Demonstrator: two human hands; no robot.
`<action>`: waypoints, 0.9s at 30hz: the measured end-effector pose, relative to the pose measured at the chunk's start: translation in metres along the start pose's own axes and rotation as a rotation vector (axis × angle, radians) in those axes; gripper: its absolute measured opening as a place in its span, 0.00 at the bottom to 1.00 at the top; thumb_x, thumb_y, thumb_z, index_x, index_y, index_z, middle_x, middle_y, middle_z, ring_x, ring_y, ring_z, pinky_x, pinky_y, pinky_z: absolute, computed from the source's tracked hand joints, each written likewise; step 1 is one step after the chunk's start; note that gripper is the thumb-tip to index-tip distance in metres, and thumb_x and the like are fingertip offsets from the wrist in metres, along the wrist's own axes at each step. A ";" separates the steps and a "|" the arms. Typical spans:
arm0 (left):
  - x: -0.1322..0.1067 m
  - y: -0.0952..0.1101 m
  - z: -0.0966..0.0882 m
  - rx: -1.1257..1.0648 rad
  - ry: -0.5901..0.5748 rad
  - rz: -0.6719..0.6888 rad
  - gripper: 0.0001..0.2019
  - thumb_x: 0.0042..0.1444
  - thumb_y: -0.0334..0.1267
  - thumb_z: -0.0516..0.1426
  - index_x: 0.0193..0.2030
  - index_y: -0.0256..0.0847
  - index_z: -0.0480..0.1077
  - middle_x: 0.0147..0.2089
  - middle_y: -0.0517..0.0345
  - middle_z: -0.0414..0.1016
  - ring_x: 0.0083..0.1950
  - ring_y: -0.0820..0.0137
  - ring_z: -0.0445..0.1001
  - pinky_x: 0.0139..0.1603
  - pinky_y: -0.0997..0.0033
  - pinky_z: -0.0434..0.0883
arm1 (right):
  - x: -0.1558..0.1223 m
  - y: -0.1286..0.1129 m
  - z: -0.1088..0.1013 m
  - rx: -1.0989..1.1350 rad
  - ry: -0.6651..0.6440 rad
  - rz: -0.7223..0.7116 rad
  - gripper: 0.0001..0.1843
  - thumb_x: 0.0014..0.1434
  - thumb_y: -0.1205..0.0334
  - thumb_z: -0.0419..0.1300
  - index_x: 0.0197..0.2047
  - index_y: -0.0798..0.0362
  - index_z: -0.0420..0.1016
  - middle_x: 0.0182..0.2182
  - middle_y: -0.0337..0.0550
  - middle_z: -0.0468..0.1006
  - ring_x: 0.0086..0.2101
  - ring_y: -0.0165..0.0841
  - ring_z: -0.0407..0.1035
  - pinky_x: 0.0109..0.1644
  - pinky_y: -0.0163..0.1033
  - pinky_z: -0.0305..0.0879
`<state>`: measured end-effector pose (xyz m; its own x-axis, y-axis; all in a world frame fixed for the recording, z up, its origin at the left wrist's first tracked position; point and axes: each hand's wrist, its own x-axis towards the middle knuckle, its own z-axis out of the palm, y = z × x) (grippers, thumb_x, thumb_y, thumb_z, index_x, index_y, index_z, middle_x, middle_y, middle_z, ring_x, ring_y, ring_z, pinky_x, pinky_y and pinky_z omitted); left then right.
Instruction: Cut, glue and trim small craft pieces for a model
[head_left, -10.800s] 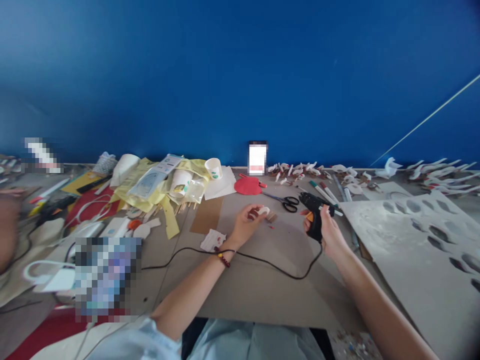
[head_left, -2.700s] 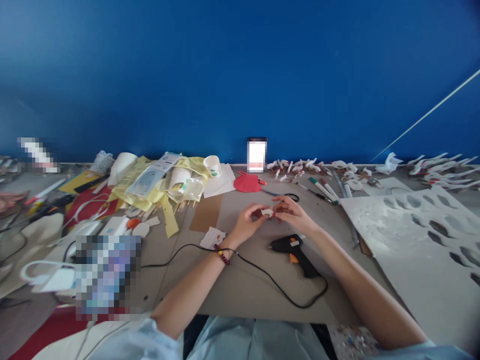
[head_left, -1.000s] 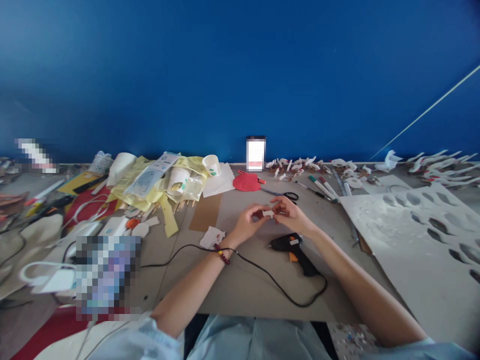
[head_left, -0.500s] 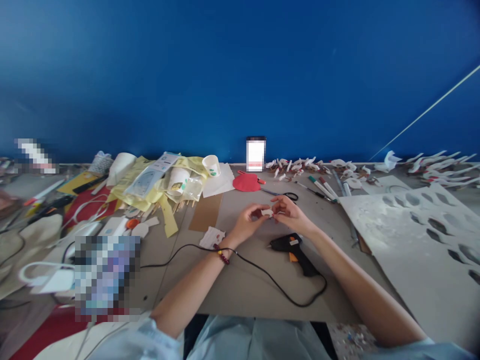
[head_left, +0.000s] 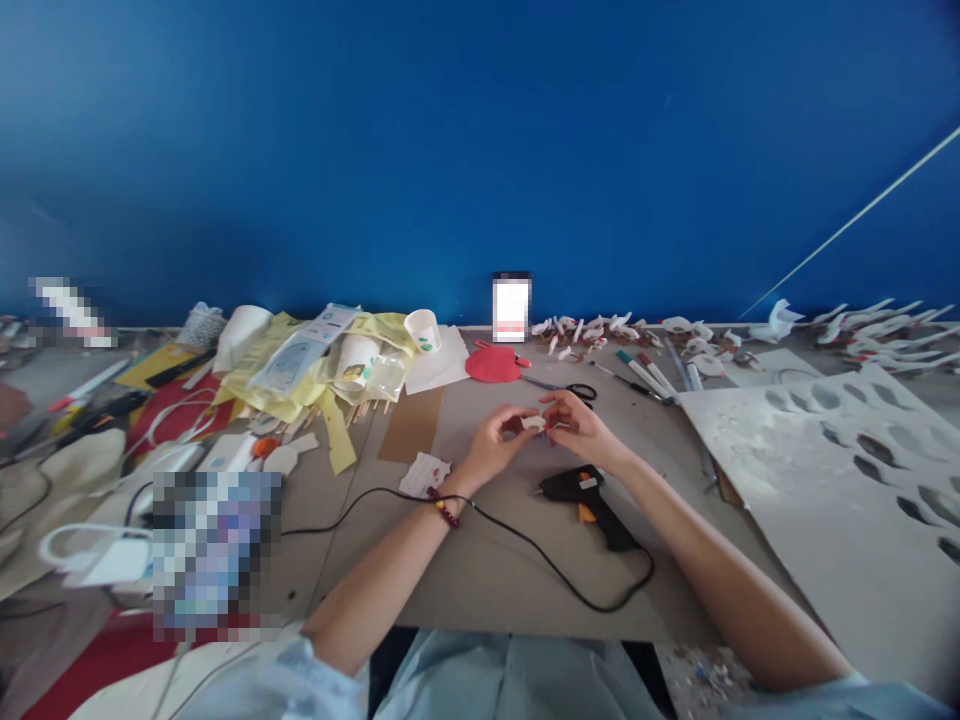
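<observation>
Left grip (head_left: 495, 441) pinches white piece (head_left: 533, 424) at tips; right grip (head_left: 585, 430) beside it, hold unclear.

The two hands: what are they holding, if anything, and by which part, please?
The left hand pinches a small white piece by its left end; whether the right hand grips the other end is unclear.

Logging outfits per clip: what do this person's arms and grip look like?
The left arm has a light blue sleeve ending near the elbow and a bracelet of dark red beads with some yellow. The right arm has a matching sleeve and no visible bracelet. Left grip and right grip are both ungloved.
</observation>
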<state>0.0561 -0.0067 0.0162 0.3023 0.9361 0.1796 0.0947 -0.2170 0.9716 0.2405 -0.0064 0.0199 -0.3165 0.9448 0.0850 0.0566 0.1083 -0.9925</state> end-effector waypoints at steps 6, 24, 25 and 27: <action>0.000 -0.004 0.000 -0.018 0.009 -0.038 0.17 0.52 0.46 0.61 0.45 0.39 0.74 0.39 0.54 0.75 0.38 0.70 0.71 0.42 0.70 0.68 | 0.001 0.003 0.000 -0.004 -0.007 0.000 0.23 0.47 0.65 0.61 0.47 0.49 0.61 0.33 0.39 0.70 0.34 0.32 0.68 0.30 0.36 0.68; -0.001 0.000 -0.001 -0.033 0.021 -0.057 0.16 0.52 0.44 0.61 0.46 0.38 0.74 0.40 0.52 0.76 0.39 0.69 0.72 0.43 0.69 0.69 | 0.005 0.004 -0.012 -0.061 0.026 0.051 0.22 0.48 0.61 0.62 0.47 0.50 0.62 0.31 0.39 0.72 0.31 0.32 0.70 0.29 0.37 0.68; -0.001 0.000 -0.001 -0.034 0.022 -0.057 0.16 0.52 0.43 0.61 0.46 0.38 0.74 0.41 0.52 0.76 0.39 0.69 0.73 0.44 0.69 0.69 | 0.005 0.005 -0.013 -0.064 0.027 0.054 0.22 0.49 0.60 0.62 0.47 0.50 0.62 0.31 0.39 0.73 0.30 0.32 0.70 0.29 0.37 0.68; -0.001 0.000 -0.001 -0.032 0.019 -0.059 0.16 0.52 0.42 0.60 0.46 0.38 0.74 0.41 0.51 0.76 0.39 0.69 0.73 0.44 0.69 0.70 | 0.006 0.006 -0.014 -0.072 0.039 0.057 0.22 0.49 0.58 0.62 0.47 0.50 0.62 0.30 0.39 0.72 0.30 0.32 0.70 0.29 0.37 0.68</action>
<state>0.0547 -0.0077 0.0164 0.2787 0.9522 0.1250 0.0814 -0.1531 0.9848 0.2522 0.0042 0.0157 -0.2736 0.9613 0.0336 0.1416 0.0748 -0.9871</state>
